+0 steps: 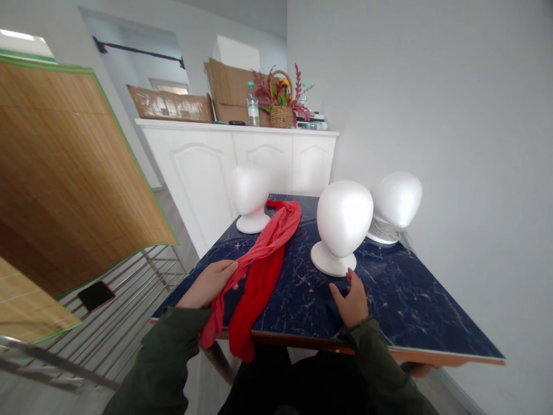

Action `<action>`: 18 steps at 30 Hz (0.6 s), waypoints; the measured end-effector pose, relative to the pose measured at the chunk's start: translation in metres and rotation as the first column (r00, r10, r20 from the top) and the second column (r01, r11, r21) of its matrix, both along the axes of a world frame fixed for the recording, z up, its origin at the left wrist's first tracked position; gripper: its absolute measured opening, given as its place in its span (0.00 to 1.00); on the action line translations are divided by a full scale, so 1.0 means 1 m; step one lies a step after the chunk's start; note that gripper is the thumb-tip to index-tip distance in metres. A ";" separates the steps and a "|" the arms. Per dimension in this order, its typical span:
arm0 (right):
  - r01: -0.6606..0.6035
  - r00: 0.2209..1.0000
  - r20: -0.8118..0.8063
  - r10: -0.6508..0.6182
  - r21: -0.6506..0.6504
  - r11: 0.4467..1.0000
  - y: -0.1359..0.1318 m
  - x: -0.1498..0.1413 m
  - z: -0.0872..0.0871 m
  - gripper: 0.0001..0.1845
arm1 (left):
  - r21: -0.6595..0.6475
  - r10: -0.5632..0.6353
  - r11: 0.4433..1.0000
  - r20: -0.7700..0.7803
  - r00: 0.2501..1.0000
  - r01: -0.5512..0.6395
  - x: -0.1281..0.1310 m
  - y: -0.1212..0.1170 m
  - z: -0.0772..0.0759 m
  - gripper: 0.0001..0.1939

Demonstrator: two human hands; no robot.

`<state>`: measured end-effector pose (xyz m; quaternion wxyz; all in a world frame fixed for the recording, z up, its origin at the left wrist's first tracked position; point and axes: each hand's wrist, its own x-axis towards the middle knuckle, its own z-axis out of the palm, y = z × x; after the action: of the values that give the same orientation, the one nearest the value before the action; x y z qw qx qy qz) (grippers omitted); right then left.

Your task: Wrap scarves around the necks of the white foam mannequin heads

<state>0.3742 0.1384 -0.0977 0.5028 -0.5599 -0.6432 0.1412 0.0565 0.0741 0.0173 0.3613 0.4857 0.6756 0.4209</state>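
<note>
A long red scarf (pixel 270 248) lies along the dark blue marble table (pixel 389 288) and hangs over its near edge. My left hand (pixel 209 282) is closed on a fold of the scarf near that edge. My right hand (pixel 352 300) rests open on the table, fingers apart, just in front of the base of the nearest white foam head (pixel 343 225). Two more white foam heads stand on the table, one at the far left (pixel 250 196) beside the scarf's far end, one at the far right (pixel 395 204).
A bamboo mat with green edging (pixel 64 173) lies over a metal rack (pixel 129 288) on the left. A white cabinet (pixel 242 155) behind the table carries cardboard boxes, a water bottle and a flower basket (pixel 280 104). A white wall runs along the right.
</note>
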 end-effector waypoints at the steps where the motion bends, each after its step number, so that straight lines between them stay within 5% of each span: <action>1: -0.050 0.996 -0.082 0.047 -0.036 0.998 -0.009 -0.009 0.003 0.34 | -0.009 -0.003 1.000 0.138 0.990 0.004 0.002 0.000 0.001 0.11; 3: -0.258 0.940 -0.270 0.207 -0.170 0.951 -0.024 -0.032 0.014 0.29 | -0.026 -0.013 0.999 0.423 0.906 0.026 0.009 -0.002 0.003 0.09; 4: -0.394 0.879 -0.381 0.285 -0.247 0.886 -0.030 -0.045 0.021 0.27 | -0.032 -0.024 0.998 0.541 0.841 0.049 0.015 -0.003 0.003 0.09; 7: -0.773 0.581 -0.743 0.331 -0.378 0.509 -0.037 -0.087 0.052 0.28 | 0.007 -0.098 0.990 0.744 0.661 0.139 0.040 -0.009 0.004 0.11; 9: -0.921 0.371 -0.897 0.239 -0.322 0.221 -0.030 -0.111 0.075 0.29 | 0.069 -0.173 0.980 0.767 0.618 0.189 0.061 -0.016 0.003 0.13; 10: -0.947 0.316 -0.928 0.199 -0.295 0.128 -0.024 -0.121 0.086 0.30 | 0.102 -0.207 0.975 0.747 0.631 0.200 0.072 -0.021 0.001 0.13; 12: -0.943 0.332 -0.919 0.212 -0.318 0.097 -0.007 -0.135 0.106 0.26 | 0.155 -0.237 0.972 0.663 0.710 0.179 0.088 -0.032 -0.004 0.14; 15: -0.873 0.485 -0.812 0.324 -0.431 0.227 0.020 -0.146 0.134 0.18 | 0.196 -0.220 0.971 0.518 0.827 0.135 0.096 -0.046 -0.015 0.16; 18: -0.828 0.561 -0.713 0.422 -0.485 0.282 0.045 -0.153 0.174 0.17 | 0.209 -0.240 0.964 0.422 0.874 0.164 0.088 -0.046 -0.023 0.19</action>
<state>0.2210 0.1839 0.0759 0.2306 -0.3552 -0.5428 0.7253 0.1446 0.0280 -0.0057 0.5059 0.4735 0.4830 0.5353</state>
